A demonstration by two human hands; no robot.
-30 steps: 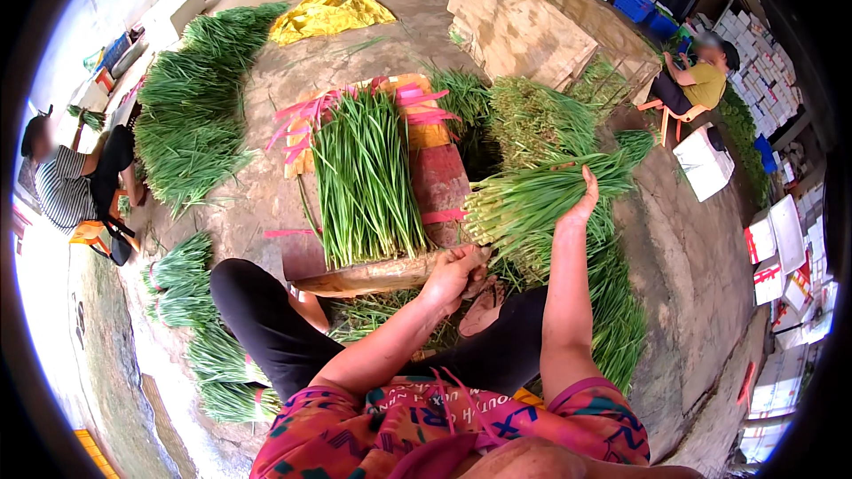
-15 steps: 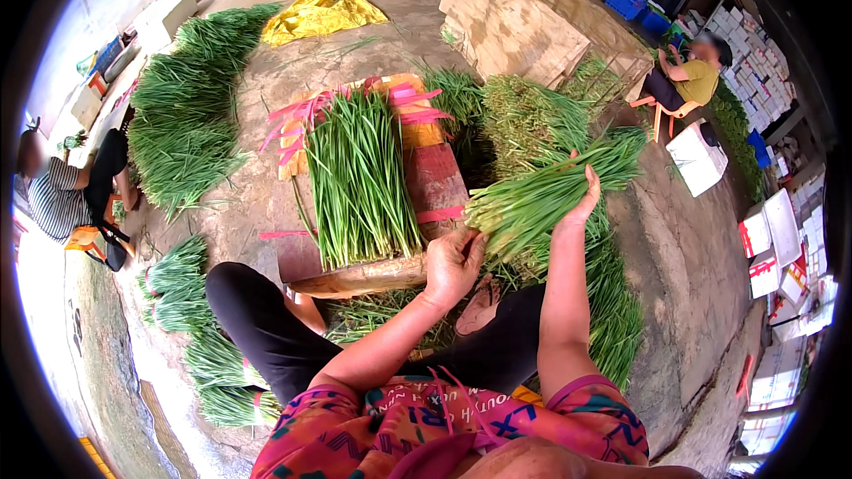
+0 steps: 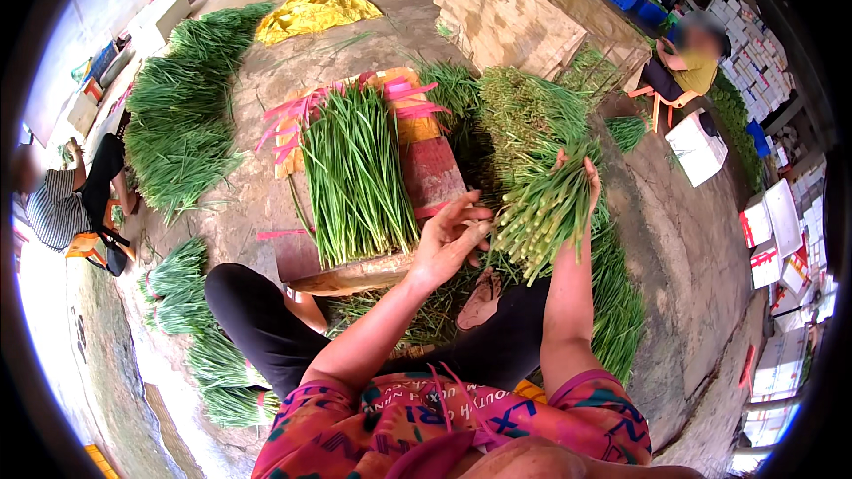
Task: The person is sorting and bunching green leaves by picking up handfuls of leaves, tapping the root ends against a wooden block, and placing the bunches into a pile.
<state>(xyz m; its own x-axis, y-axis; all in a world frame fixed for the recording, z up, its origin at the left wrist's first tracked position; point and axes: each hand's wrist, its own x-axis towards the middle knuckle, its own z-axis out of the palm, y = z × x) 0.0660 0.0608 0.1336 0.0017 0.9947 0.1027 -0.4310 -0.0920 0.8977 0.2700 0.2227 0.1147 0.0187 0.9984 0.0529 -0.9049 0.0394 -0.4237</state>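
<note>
My right hand [image 3: 584, 179] is closed round a loose bunch of chives [image 3: 541, 217], its pale cut ends tilted toward me. Just left of those ends is my left hand [image 3: 454, 238], its fingers spread and apart from the bunch. A thick pile of chives [image 3: 359, 179] lies lengthwise on a low wooden stand [image 3: 435, 175] between my knees, stem ends near me. Pink ties [image 3: 417, 111] stick out around the far end of this pile.
Heaped chives [image 3: 612, 302] lie along my right side, with cut stalks beyond. Tied bundles [image 3: 173, 288] and a long heap [image 3: 182, 111] are on the left. A yellow sheet [image 3: 318, 11] and wooden boards [image 3: 506, 13] lie farther off. Two people sit at either side.
My left hand has let go of the stem ends and its fingers have spread. The bunch in my right hand has swung so its cut ends point toward me.
</note>
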